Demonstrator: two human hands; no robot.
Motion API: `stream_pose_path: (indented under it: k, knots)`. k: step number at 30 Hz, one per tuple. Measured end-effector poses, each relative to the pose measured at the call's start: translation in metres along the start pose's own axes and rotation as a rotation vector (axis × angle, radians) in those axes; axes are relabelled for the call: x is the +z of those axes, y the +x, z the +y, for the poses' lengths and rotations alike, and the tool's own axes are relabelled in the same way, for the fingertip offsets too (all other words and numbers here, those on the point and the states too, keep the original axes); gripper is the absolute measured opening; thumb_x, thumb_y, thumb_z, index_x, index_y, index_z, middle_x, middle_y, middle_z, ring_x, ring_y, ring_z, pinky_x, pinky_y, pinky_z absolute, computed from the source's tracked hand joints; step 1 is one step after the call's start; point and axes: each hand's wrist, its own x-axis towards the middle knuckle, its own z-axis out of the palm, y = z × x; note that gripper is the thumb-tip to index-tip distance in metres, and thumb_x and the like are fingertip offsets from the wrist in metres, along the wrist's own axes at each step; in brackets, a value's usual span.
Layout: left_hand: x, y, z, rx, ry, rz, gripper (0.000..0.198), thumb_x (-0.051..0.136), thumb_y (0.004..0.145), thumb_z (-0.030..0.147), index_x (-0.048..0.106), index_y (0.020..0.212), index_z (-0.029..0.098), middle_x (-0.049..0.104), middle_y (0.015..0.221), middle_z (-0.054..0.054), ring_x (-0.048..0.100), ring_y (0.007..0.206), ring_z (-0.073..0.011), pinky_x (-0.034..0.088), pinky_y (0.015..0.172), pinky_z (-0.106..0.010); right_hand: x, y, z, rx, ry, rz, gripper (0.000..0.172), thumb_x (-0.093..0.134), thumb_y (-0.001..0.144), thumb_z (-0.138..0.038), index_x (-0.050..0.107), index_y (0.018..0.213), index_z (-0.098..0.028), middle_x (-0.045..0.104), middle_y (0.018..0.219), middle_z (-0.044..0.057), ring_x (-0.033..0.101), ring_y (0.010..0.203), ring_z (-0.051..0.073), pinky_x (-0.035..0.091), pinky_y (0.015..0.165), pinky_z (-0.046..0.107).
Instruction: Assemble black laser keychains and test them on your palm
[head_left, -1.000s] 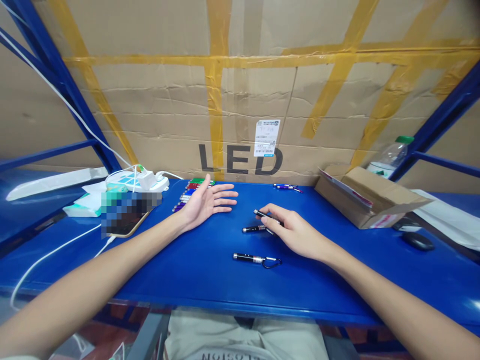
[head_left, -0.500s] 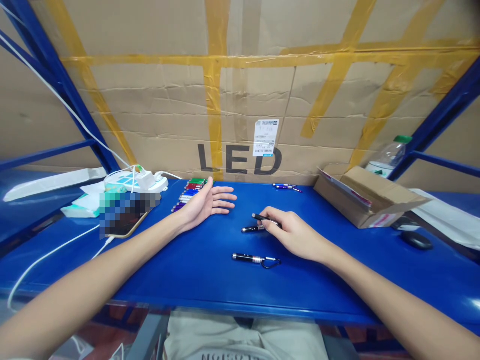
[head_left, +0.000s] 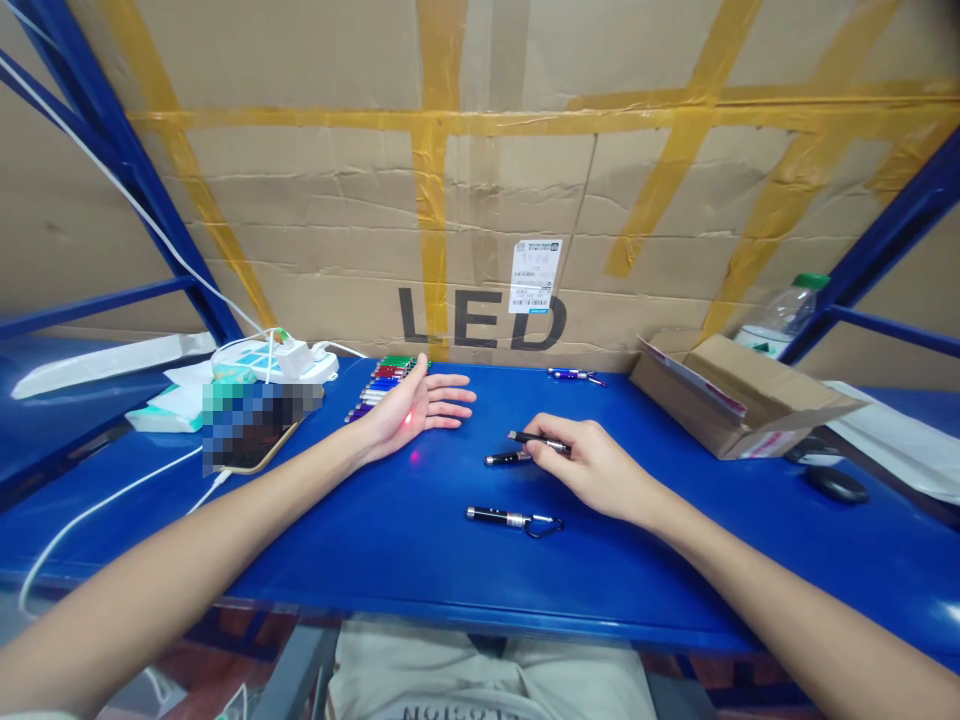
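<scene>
My left hand [head_left: 409,415] is open, palm turned to the right, with its fingers spread. A bright red light spot falls on its palm, and a fainter red spot shows on the blue table [head_left: 360,540] below. In my right hand [head_left: 577,455] is a black laser pointer [head_left: 536,438], held between thumb and fingers and aimed left at the palm. Just under those fingers lies a second black laser pointer [head_left: 502,459], partly hidden by the hand. Nearer to me rests another black laser pointer [head_left: 495,516] with a carabiner clip. Behind my left hand, coloured pointers [head_left: 382,383] lie in a row.
A blue pointer [head_left: 574,374] lies at the back. To the right are an open cardboard box [head_left: 735,400], a plastic bottle [head_left: 784,315] and a black mouse [head_left: 835,484]. On the left sit a phone [head_left: 262,440], a power strip [head_left: 315,368] and white cables.
A red light spot has appeared on my left palm, with a fainter one on the table. The pointer in my right hand has shifted very slightly; both hands stay nearly in place.
</scene>
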Motion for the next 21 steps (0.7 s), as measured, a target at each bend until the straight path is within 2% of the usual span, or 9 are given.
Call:
stream_pose_path:
  k: [4,9,13,15,18,21]
  knots:
    - [0.0003,-0.0009,0.0005,-0.008,-0.02,-0.002,0.08,0.025,0.109,0.073,0.072,0.134,0.013,0.075,0.133,-0.021,0.075,0.11,-0.0289,0.06,0.093,-0.038,-0.0002,0.0002,0.0004,0.022,-0.037,0.071,0.024,0.051,0.104,-0.039,0.063,0.09,-0.023,0.065,0.074,-0.001,0.054,0.065,0.016,0.036,0.063,0.029]
    - [0.0013,-0.0012,0.0011,-0.003,-0.023,0.004,0.083,0.023,0.108,0.075,0.071,0.135,0.012,0.074,0.136,-0.022,0.074,0.114,-0.0301,0.06,0.094,-0.039,0.0006,-0.0006,-0.0019,0.009,-0.014,0.042,0.023,0.053,0.101,-0.037,0.065,0.088,-0.023,0.062,0.07,-0.003,0.052,0.062,0.015,0.035,0.062,0.029]
    - [0.0021,-0.0015,0.0022,-0.012,-0.016,-0.002,0.082,0.023,0.109,0.073,0.07,0.137,0.012,0.073,0.137,-0.022,0.073,0.118,-0.0309,0.059,0.097,-0.04,-0.0002,0.0005,-0.0005,0.063,-0.047,0.107,0.025,0.052,0.103,-0.039,0.064,0.089,-0.022,0.064,0.072,-0.002,0.053,0.064,0.016,0.035,0.062,0.029]
    - [0.002,-0.0013,0.0022,-0.02,-0.02,0.001,0.081,0.023,0.109,0.072,0.07,0.137,0.012,0.073,0.137,-0.022,0.073,0.12,-0.0313,0.059,0.099,-0.041,0.0,0.001,0.0012,0.094,-0.085,0.07,0.022,0.054,0.1,-0.035,0.066,0.089,-0.021,0.066,0.073,-0.002,0.055,0.066,0.016,0.035,0.063,0.029]
    - [0.0014,-0.0007,0.0016,-0.028,-0.024,-0.001,0.082,0.024,0.109,0.073,0.07,0.136,0.012,0.073,0.137,-0.022,0.072,0.121,-0.0318,0.058,0.101,-0.041,0.0019,0.0007,0.0018,0.081,0.001,-0.042,0.024,0.054,0.1,-0.037,0.067,0.088,-0.022,0.069,0.079,0.0,0.057,0.071,0.017,0.038,0.065,0.028]
    - [0.0011,-0.0006,0.001,-0.024,-0.015,-0.008,0.081,0.023,0.109,0.073,0.07,0.137,0.012,0.073,0.137,-0.022,0.072,0.121,-0.0318,0.058,0.101,-0.041,0.0034,0.0001,0.0002,0.066,0.008,-0.016,0.03,0.05,0.104,-0.044,0.066,0.091,-0.022,0.068,0.079,0.0,0.056,0.069,0.017,0.038,0.065,0.029]
